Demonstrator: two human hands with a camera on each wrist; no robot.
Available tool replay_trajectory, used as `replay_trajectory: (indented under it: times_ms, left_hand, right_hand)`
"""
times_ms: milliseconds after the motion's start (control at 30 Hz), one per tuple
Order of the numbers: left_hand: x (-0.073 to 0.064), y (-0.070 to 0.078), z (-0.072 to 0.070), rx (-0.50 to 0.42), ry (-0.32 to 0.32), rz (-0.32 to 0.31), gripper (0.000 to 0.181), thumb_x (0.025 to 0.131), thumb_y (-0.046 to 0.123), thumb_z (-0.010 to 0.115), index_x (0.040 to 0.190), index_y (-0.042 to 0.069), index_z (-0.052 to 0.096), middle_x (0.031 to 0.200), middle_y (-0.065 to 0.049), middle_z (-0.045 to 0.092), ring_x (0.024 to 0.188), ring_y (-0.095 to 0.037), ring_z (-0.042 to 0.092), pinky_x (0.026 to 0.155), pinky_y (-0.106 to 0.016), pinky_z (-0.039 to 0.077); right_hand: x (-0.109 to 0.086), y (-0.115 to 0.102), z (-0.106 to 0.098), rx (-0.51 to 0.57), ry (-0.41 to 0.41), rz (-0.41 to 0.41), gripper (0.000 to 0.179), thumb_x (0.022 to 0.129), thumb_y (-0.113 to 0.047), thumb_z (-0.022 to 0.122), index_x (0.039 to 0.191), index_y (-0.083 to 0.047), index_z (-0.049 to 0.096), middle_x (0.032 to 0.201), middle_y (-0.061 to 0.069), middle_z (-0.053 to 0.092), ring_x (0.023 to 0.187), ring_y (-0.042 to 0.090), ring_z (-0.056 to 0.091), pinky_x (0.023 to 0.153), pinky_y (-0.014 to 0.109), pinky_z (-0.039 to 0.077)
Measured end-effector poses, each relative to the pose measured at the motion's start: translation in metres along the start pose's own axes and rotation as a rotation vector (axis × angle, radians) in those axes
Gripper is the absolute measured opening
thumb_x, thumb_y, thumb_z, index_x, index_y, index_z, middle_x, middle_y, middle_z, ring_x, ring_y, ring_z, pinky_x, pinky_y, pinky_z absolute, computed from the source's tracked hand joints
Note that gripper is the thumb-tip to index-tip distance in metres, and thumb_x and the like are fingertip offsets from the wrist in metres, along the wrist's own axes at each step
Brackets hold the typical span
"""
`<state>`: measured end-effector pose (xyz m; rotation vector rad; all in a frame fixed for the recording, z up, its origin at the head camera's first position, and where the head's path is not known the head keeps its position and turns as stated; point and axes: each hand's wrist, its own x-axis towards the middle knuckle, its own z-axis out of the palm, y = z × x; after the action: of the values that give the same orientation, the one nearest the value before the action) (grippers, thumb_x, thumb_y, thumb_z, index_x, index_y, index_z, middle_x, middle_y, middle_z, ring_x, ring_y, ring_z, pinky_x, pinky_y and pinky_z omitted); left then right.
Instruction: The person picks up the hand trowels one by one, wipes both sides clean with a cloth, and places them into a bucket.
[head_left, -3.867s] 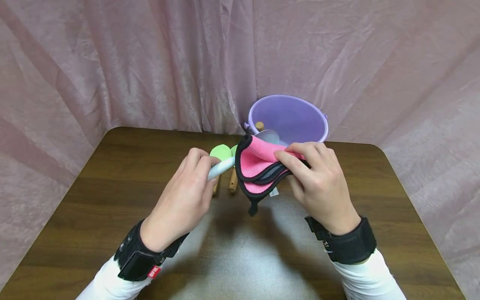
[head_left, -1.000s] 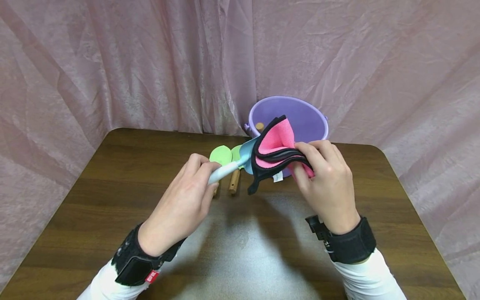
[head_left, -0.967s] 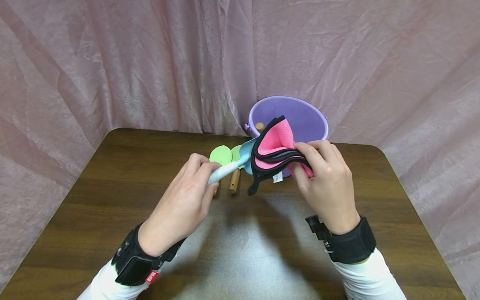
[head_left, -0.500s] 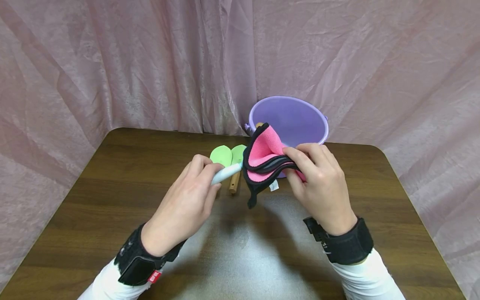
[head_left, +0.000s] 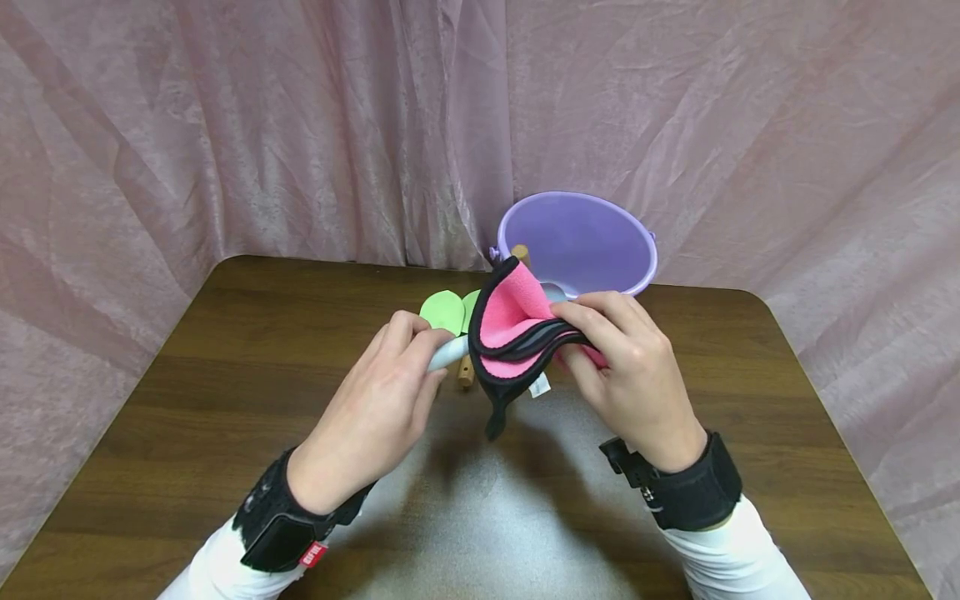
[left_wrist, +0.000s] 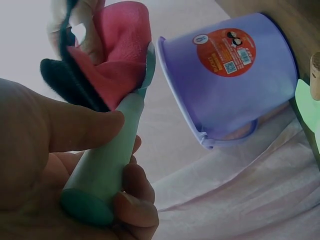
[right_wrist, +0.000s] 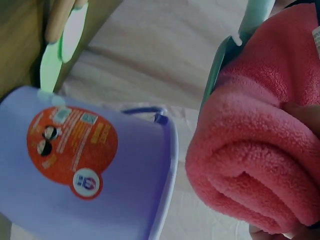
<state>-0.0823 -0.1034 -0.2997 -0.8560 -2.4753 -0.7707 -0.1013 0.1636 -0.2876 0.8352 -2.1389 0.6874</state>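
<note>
My left hand (head_left: 367, 408) grips the pale blue handle of a small trowel (head_left: 448, 353), fingers and thumb wrapped round it in the left wrist view. A folded pink cloth (head_left: 513, 312) with black edging lies over the trowel's blade, pinched between the thumb and fingers of my right hand (head_left: 630, 375). Only a sliver of the blue blade shows past the cloth's far edge; the rest is hidden. In the right wrist view the plush cloth (right_wrist: 250, 125) is rolled in thick folds against the blade. Both hands are over the table, in front of a purple bucket (head_left: 600, 237).
Two green-headed tools (head_left: 442, 312) with wooden handles lie on the brown table (head_left: 225, 417), left of the bucket. A wooden handle end (head_left: 520, 252) shows at the bucket's left inside. Behind the table hangs a pink curtain (head_left: 337, 125).
The cloth and right hand have slid left and down along the trowel toward its handle. The blade's neck, visible a second ago, is now covered. The left hand has shifted slightly right.
</note>
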Motion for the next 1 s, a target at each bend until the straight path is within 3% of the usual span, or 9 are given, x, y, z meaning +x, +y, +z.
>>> replay_trajectory:
  times_ms: [267, 667, 1000]
  left_hand:
    - [0.0004, -0.0007, 0.0017, 0.001, -0.008, 0.001, 0.029, 0.089, 0.003, 0.069, 0.118, 0.002, 0.062, 0.106, -0.008, 0.049, 0.095, -0.022, 0.049, 0.083, -0.035, 0.044]
    - [-0.0001, -0.0009, -0.0016, -0.006, 0.011, 0.015, 0.028, 0.09, 0.003, 0.069, 0.117, 0.003, 0.062, 0.107, -0.007, 0.049, 0.096, -0.022, 0.048, 0.083, -0.035, 0.042]
    - [-0.0001, -0.0033, -0.0039, -0.011, 0.023, 0.015, 0.029, 0.089, 0.002, 0.069, 0.117, 0.002, 0.062, 0.107, -0.007, 0.049, 0.095, -0.023, 0.048, 0.083, -0.036, 0.043]
  right_hand:
    - [-0.0012, -0.0012, -0.0007, 0.071, -0.011, 0.046, 0.029, 0.083, 0.0, 0.068, 0.11, -0.006, 0.073, 0.104, 0.007, 0.066, 0.096, 0.019, 0.06, 0.087, 0.029, 0.046]
    - [-0.0001, 0.0009, -0.0044, -0.094, 0.037, 0.015, 0.028, 0.083, -0.003, 0.071, 0.111, -0.004, 0.073, 0.099, 0.012, 0.065, 0.092, 0.028, 0.058, 0.084, 0.041, 0.046]
    - [-0.0003, 0.0053, -0.0093, -0.195, 0.059, -0.012, 0.026, 0.087, -0.006, 0.067, 0.112, -0.003, 0.073, 0.098, 0.015, 0.064, 0.085, 0.034, 0.056, 0.074, 0.047, 0.043]
